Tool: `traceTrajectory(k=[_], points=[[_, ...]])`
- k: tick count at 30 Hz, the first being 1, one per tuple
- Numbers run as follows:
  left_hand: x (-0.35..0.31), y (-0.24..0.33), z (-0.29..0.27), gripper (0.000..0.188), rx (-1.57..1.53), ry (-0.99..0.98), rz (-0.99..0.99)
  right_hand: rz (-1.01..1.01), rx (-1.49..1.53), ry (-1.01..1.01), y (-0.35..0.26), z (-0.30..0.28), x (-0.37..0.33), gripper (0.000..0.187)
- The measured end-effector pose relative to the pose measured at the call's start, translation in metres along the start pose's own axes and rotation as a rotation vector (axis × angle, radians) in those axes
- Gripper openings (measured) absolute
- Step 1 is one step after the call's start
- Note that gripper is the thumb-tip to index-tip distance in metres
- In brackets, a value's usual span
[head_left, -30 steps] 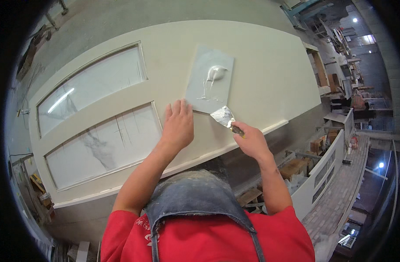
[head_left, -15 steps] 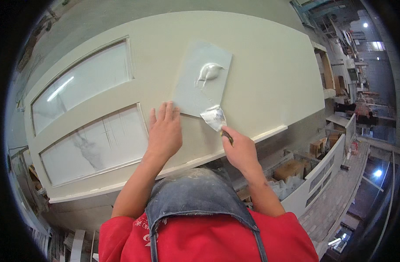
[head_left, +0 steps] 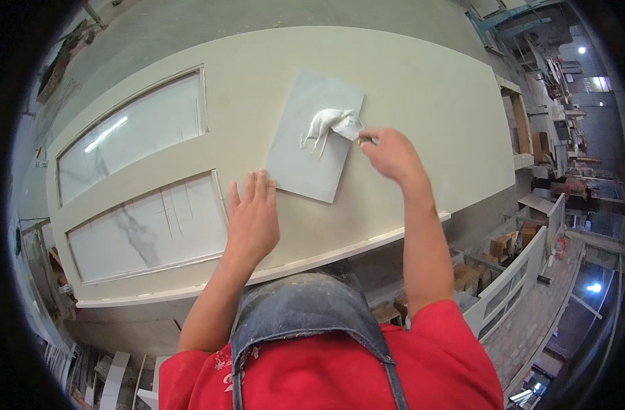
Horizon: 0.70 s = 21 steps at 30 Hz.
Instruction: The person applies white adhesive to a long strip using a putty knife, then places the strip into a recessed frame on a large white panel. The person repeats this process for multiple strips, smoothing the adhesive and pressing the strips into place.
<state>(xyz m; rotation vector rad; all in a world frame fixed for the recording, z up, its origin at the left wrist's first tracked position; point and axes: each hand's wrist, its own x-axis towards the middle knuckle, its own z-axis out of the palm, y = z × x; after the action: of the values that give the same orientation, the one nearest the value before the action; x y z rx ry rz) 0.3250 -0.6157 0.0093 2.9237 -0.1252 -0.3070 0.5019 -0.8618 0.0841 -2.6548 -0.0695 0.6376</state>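
Observation:
A large cream-coloured door panel (head_left: 422, 116) lies flat in front of me, with two glazed openings at its left. On it rests a thin grey rectangular board (head_left: 293, 154), tilted, carrying a mound of white paste (head_left: 321, 125). My right hand (head_left: 394, 158) is closed round the handle of a putty knife (head_left: 346, 126), whose metal blade is in the paste near the board's right edge. At the board's lower left corner my left hand (head_left: 252, 215) lies flat on the panel, fingers stretched out, the fingertips by the board's edge.
Marbled white sheets show through the upper opening (head_left: 142, 133) and lower opening (head_left: 148, 225). A ledge strip (head_left: 367, 237) runs along the panel's near edge. To the right stand a wooden frame (head_left: 521, 123), a white slatted panel (head_left: 510, 277) and cardboard boxes (head_left: 469, 277).
My right hand has moved up and away from me, carrying the putty knife from the board's lower corner into the paste. The paste is spread differently. My left hand stays near the board's corner.

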Motion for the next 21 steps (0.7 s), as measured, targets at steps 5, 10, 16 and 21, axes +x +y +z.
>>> traceTrajectory(k=[5,10,16,21], points=[[0.0,0.005,0.0,0.06,-0.007,-0.001,-0.038,-0.398,0.055,0.198,0.036,0.001,0.023,0.05],[-0.002,0.017,-0.008,0.058,-0.025,-0.02,-0.096,-0.476,0.142,0.224,0.084,0.061,-0.016,0.044],[0.0,0.024,-0.01,0.062,0.007,-0.038,-0.15,-0.485,-0.013,0.161,0.11,0.078,-0.031,0.038],[0.0,0.027,-0.015,0.062,0.006,-0.065,-0.175,-0.429,-0.229,0.123,0.091,0.038,-0.049,0.032]])
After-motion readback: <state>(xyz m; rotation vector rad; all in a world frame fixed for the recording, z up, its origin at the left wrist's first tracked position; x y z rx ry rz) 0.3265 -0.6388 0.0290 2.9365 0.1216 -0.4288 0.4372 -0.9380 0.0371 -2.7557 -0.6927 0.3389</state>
